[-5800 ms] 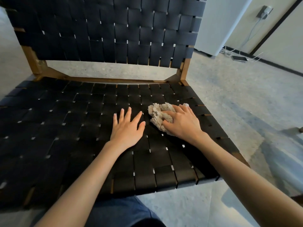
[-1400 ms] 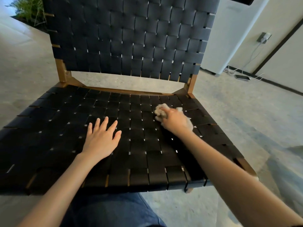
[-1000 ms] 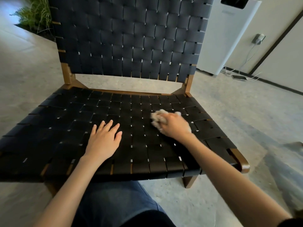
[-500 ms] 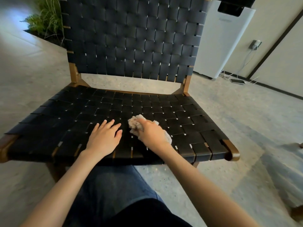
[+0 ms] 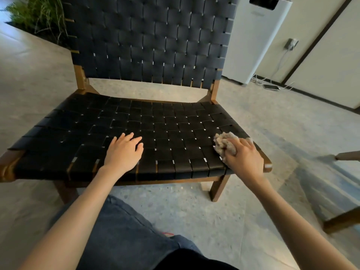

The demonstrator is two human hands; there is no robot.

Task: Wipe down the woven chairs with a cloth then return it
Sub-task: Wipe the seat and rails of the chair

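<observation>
— Looking at the whole chair (image 5: 155, 106) first: what can go wrong?

— It seems light, and the speckled floor (image 5: 214, 211) looks smooth, so a hard sideways stroke may slide it. The left hand (image 5: 123, 152) lies flat on the seat (image 5: 175, 133), fingers straight and close together, holding nothing. I judge that it steadies the chair, and lifting it would lose that.

— And smaller troubles?

— The right hand (image 5: 243, 156) grips the cloth (image 5: 224, 142), bunched under curled fingers. The cloth sits at the seat's front right corner, touching the straps just beside the wooden rail (image 5: 267, 165). A stroke further right could run off the edge, or knock the knuckles on that rail. The wad's loose edges may also snag in the small gaps between straps.

— Anything not yet done?

— Likely the backrest (image 5: 152, 41). Some wooden parts (image 5: 346, 155) at the right edge may belong to a 2nd chair. I cannot tell where the cloth goes back to.

— Materials?

— Backrest and seat are wide, flat black straps in a basket weave. They are smooth with a dull sheen, and the seat dips slightly in the middle. The frame is brown wood with squared legs and rounded front corners. The cloth is pale beige, fuzzy, and crumpled into a lump.
</observation>
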